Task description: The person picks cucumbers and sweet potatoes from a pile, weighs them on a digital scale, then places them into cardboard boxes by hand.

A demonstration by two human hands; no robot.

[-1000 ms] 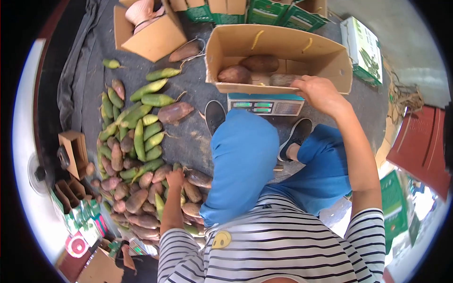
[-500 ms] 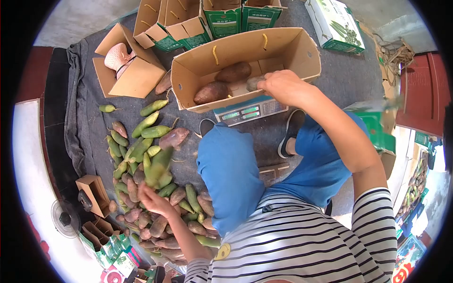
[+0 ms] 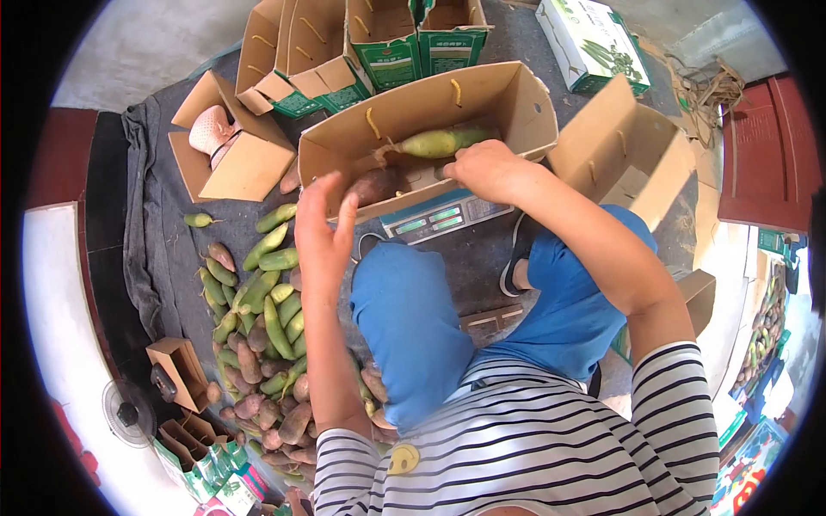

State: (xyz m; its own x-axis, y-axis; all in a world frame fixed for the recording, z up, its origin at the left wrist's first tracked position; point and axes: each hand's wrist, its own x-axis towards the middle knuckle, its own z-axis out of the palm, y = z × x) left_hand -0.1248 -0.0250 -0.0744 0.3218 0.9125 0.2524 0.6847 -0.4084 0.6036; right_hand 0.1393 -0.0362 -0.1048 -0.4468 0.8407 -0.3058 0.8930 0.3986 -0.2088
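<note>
Your right hand point(image 3: 486, 169) hangs over the front wall of the cardboard box point(image 3: 516, 95), wrist bent, fingers curled downward. Whether they grip anything is hidden. The green root point(image 3: 443, 140) lies inside the box, just beside this hand at 11 o'clock. Your left hand point(image 3: 323, 228) is upright, fingers spread, empty. The purple root point(image 3: 376, 184), partly hidden, sits at its 2 o'clock.
</note>
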